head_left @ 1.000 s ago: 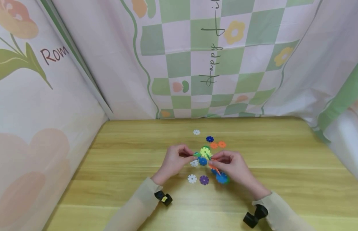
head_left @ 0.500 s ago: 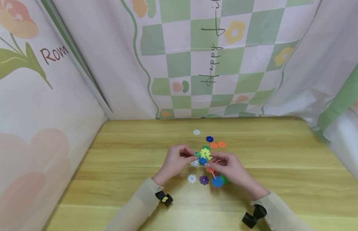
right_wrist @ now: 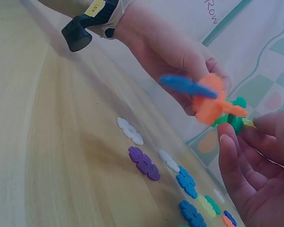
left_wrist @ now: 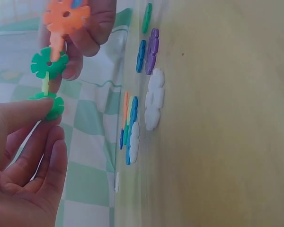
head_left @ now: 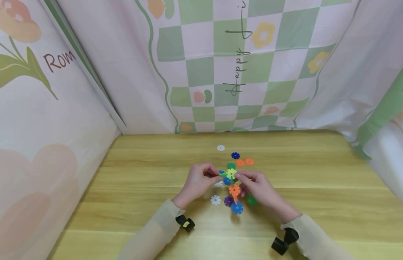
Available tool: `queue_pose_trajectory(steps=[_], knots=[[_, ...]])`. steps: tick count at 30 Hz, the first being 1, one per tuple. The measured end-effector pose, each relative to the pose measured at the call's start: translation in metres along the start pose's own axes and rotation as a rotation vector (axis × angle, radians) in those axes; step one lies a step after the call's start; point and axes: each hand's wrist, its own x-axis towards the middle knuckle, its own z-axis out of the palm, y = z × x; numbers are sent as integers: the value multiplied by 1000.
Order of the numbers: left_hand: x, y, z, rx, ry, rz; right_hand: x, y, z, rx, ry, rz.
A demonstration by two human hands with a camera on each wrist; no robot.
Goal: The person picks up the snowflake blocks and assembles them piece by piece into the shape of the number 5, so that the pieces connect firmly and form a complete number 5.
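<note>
A chain of slotted plastic snowflake discs hangs between both hands above the table. My left hand [head_left: 199, 181] pinches its end green disc [left_wrist: 57, 108] between thumb and finger. A yellow disc [head_left: 231, 174], edge-on in the left wrist view, links this to a second green disc [left_wrist: 49, 63]. My right hand [head_left: 260, 185] pinches the chain around the yellow and second green discs; its fingertips partly cover them. Orange discs [head_left: 234, 190] follow, and a blue disc [head_left: 237, 207] forms the low free end, seen nearly edge-on in the right wrist view.
Several loose discs lie flat on the wooden table [head_left: 139, 169]: white [head_left: 216, 200], purple [right_wrist: 144, 163], green [head_left: 252, 199], blue [right_wrist: 186, 181], dark blue [head_left: 235, 155] and orange [head_left: 249, 161]. A printed curtain [head_left: 201, 68] rises behind the table.
The orange and blue end of the chain has swung left and down, out from beside my right hand. My right hand has shifted slightly left; my left hand has stayed nearly in place.
</note>
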Motion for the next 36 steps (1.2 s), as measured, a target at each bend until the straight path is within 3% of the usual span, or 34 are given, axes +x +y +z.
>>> queue_pose_trajectory(steps=[16,22,31,36], knots=[[-4,6,0,-41,-15,30,4,-2,2,36,128,31],[-4,7,-2,-28,-14,62,5,-2,3,99,148,43],[-2,7,-4,10,-35,140,6,-3,6,94,162,10],[-1,6,-3,0,-38,131,7,-4,8,116,169,13]])
